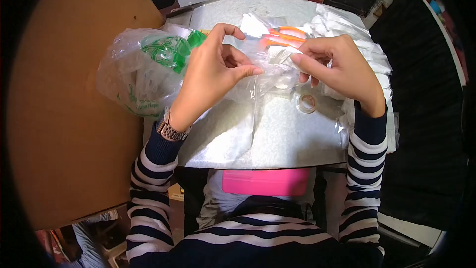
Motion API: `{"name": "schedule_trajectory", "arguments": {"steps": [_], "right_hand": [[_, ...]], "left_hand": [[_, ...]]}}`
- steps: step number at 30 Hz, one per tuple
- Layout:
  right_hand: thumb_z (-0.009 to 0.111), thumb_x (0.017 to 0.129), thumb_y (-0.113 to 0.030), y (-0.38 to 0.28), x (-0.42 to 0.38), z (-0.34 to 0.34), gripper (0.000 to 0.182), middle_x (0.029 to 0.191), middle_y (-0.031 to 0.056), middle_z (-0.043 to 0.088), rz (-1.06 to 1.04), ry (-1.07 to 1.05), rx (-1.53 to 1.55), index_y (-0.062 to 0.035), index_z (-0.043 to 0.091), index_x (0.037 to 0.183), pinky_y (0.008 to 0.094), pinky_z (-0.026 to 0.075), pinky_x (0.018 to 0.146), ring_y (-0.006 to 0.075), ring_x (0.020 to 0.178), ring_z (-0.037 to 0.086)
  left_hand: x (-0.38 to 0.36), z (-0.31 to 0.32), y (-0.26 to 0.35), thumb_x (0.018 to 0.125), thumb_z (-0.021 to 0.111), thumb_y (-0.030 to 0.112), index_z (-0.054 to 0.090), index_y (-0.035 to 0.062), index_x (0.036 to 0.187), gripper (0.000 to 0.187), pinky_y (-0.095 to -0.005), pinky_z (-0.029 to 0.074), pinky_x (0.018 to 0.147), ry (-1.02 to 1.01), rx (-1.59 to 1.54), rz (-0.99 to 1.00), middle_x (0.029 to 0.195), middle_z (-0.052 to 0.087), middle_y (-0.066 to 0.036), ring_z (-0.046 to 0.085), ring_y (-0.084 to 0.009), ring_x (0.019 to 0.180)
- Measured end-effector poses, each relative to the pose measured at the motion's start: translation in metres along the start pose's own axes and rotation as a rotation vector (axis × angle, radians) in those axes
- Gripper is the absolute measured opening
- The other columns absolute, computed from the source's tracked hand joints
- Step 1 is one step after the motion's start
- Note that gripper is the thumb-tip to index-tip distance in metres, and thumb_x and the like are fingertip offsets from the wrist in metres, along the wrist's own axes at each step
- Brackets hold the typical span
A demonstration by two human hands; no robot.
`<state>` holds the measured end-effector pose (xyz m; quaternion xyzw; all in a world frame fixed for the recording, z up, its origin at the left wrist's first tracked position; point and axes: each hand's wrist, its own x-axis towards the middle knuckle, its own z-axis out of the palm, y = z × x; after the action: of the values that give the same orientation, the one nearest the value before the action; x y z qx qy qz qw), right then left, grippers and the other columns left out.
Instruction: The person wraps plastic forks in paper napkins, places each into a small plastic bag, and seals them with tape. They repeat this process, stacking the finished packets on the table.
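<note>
Sleeves: striped navy and white, closest to the camera, running up to both wrists.
Pink box: a flat pink box sits in the lap, just under the table's near edge.
Table: a pale, mottled table, its near part bare.
Watch: a metal watch on the left wrist.
Tape: a small clear tape roll lies on the table, just below the right hand.
Left hand: the left hand is raised over the table, thumb and forefinger pinched together on the clear film.
Right hand: the right hand faces it, fingers curled and closed on the other edge of the same film.
Clear bag: a thin clear bag is stretched between the two hands, its long axis running left to right; both hands are equally near it, and slack film hangs down towards the table.
Green bag: a puffed plastic bag with green print lies just left of the left hand.
Scissors: orange-handled scissors lie beyond the fingertips.
Packets: stacked white packets line the far right of the table.
</note>
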<state>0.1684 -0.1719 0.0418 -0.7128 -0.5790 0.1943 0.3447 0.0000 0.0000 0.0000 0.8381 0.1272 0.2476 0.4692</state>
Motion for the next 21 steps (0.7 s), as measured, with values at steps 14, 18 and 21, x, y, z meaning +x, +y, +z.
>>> {"name": "schedule_trajectory", "arguments": {"steps": [14, 18, 21], "right_hand": [[0.060, 0.087, -0.025, -0.001, 0.004, 0.016, 0.030, 0.057, 0.0071, 0.064, -0.062, 0.029, -0.094, -0.0014, 0.067, 0.069, 0.0287, 0.045, 0.050, 0.0171, 0.047, 0.059], [0.059, 0.087, -0.024, 0.000, 0.005, 0.020, 0.030, 0.057, 0.0062, 0.065, -0.050, 0.033, -0.067, -0.0023, 0.068, 0.069, 0.0279, 0.046, 0.050, 0.0161, 0.047, 0.059], [0.059, 0.088, -0.023, -0.001, 0.006, 0.021, 0.030, 0.056, 0.0055, 0.065, -0.025, 0.026, -0.054, -0.0022, 0.068, 0.068, 0.0270, 0.046, 0.050, 0.0143, 0.047, 0.060]], "left_hand": [[-0.003, 0.001, 0.005, 0.076, 0.081, 0.007, 0.050, -0.0008, 0.113, 0.048, -0.0205, 0.049, 0.059, -0.038, 0.016, -0.053, 0.072, 0.068, -0.006, 0.061, -0.0065, 0.064], [-0.003, 0.003, 0.004, 0.077, 0.081, 0.007, 0.051, -0.0008, 0.113, 0.047, -0.0201, 0.047, 0.057, -0.032, 0.013, -0.026, 0.070, 0.067, -0.005, 0.061, -0.0060, 0.063], [-0.003, 0.003, 0.002, 0.077, 0.080, 0.008, 0.052, -0.0005, 0.113, 0.046, -0.0198, 0.046, 0.055, -0.035, 0.021, -0.028, 0.070, 0.067, -0.004, 0.060, -0.0058, 0.062]]}}
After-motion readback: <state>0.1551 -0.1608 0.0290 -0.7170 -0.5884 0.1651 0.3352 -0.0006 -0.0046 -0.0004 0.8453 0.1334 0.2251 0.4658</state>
